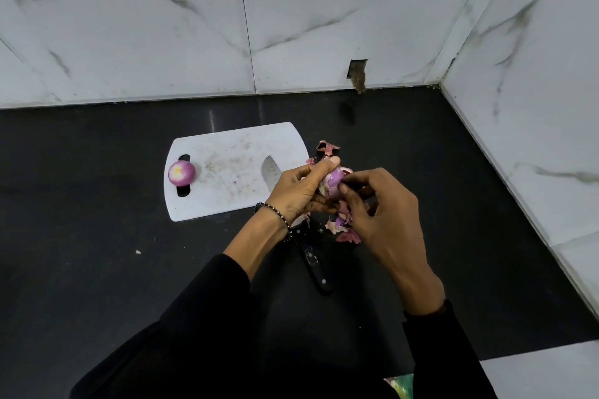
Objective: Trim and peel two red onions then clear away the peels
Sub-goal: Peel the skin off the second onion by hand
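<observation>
Both hands [340,201] grip onion [334,183] off board's [227,172] edge.

head view looks steeply down, close over counter [97,236].

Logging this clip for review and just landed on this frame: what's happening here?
A person is peeling a red onion over the dark counter. The left hand grips it while the right hand pinches at its skin. A peeled onion sits on the left end of the white cutting board. The knife lies unused, blade on the board, handle on the counter under the left wrist. Loose peels lie on the counter by the board's right edge, not yet cleared.
</observation>
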